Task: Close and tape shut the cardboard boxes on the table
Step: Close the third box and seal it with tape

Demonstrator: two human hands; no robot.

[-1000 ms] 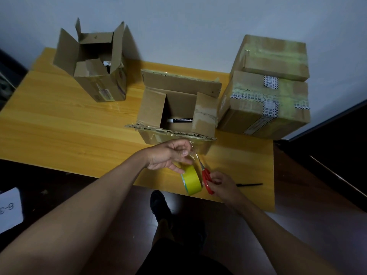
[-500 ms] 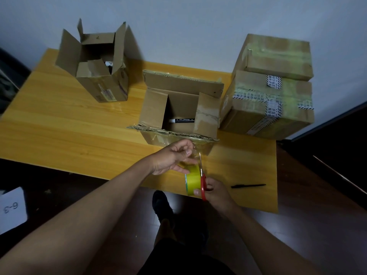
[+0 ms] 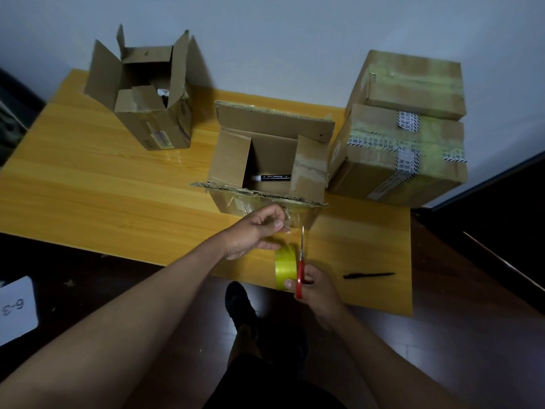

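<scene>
An open cardboard box [image 3: 271, 154] stands mid-table with its flaps up and a black marker [image 3: 272, 177] inside. My left hand [image 3: 255, 231] pinches the free end of clear tape in front of that box. The yellow tape roll [image 3: 285, 268] sits upright at the table's front edge. My right hand [image 3: 317, 287] grips red-handled scissors [image 3: 300, 268], blades pointing up beside the stretched tape, and a finger touches the roll. A second open box [image 3: 147, 93] stands at the back left.
Two taped boxes [image 3: 407, 128] are stacked at the back right against the wall. A black pen [image 3: 368, 275] lies near the table's [image 3: 88, 184] front right edge. A white card marked 6-3 [image 3: 16, 309] lies on the dark floor at left. My foot shows below the table edge.
My right hand has turned the scissors upright and brought them against the right side of the roll. My left hand has risen a little, still pinching the tape end.
</scene>
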